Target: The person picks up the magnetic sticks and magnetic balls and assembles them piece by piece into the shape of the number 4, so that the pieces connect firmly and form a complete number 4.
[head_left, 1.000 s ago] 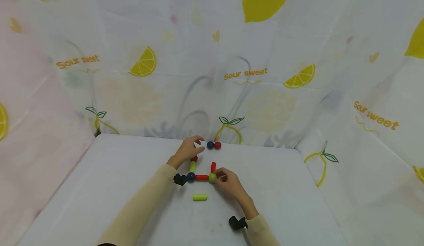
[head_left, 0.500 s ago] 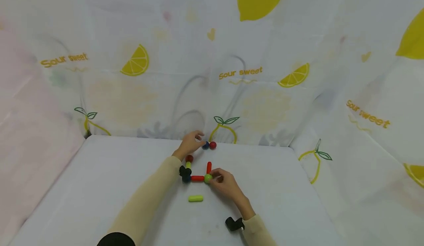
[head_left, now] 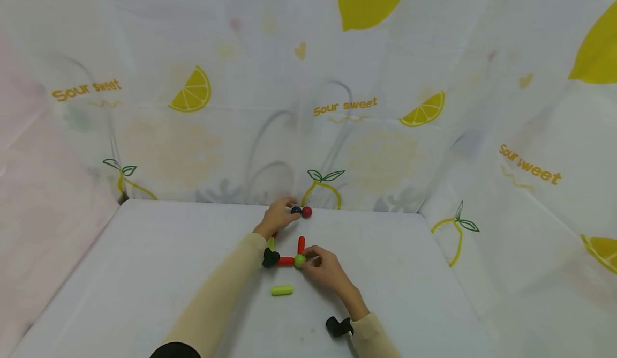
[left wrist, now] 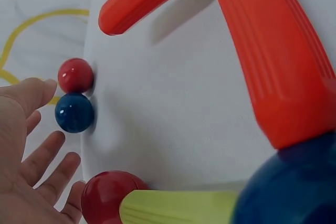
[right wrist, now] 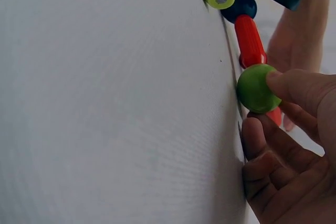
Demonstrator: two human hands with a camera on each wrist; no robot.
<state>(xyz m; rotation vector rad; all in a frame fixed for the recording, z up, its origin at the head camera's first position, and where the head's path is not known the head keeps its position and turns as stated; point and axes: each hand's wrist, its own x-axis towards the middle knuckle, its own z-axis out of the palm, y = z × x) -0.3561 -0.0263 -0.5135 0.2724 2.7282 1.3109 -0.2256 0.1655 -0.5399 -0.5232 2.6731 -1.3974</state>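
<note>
My left hand (head_left: 277,216) reaches to the table's far edge with fingers spread around a blue ball (left wrist: 74,113); contact is not plain. A red ball (head_left: 307,212) touches that blue one. My right hand (head_left: 328,269) pinches a green ball (right wrist: 256,88) between thumb and fingers. From the green ball, one red rod (head_left: 301,244) points away and another red rod (head_left: 286,261) runs left to a second blue ball (left wrist: 299,187). A yellow-green rod (left wrist: 178,205) joins this ball to a dark red ball (left wrist: 107,195), mostly hidden by my left arm in the head view.
A loose yellow-green rod (head_left: 281,290) lies on the white table (head_left: 414,288) nearer to me. Its end shows a grey metal disc in the right wrist view. A lemon-print curtain (head_left: 231,149) hangs right behind the far edge.
My left hand has moved forward and right from above the dark red ball to the far blue ball. My right hand stays at the green ball. The head view has shifted slightly.
</note>
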